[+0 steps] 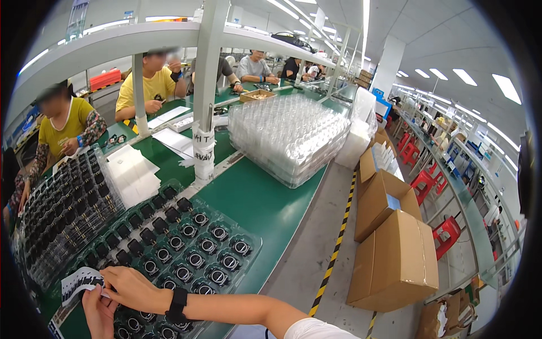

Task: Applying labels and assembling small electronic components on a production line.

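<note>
A white sheet with rows of small black pieces (78, 281) is bent up in front of me at the lower left. My left hand (100, 314) grips its lower edge, fingers closed. My right hand (131, 287), with a black band on its wrist, pinches the sheet's right corner; what its fingertips touch is partly hidden. Beneath both hands lies a clear plastic tray (255, 246) filled with black watch-like parts. Round silver-ringed faces show on the parts nearest me and to the right; plain black backs show toward the far left. My right forearm crosses over the tray's near part.
More filled trays (68, 203) are stacked at the left, with white papers (132, 175) beside them. A tall stack of clear trays (288, 138) and a metal post (206, 85) stand farther back. Co-workers sit across the green table (254, 189). Cardboard boxes (392, 263) line the right floor.
</note>
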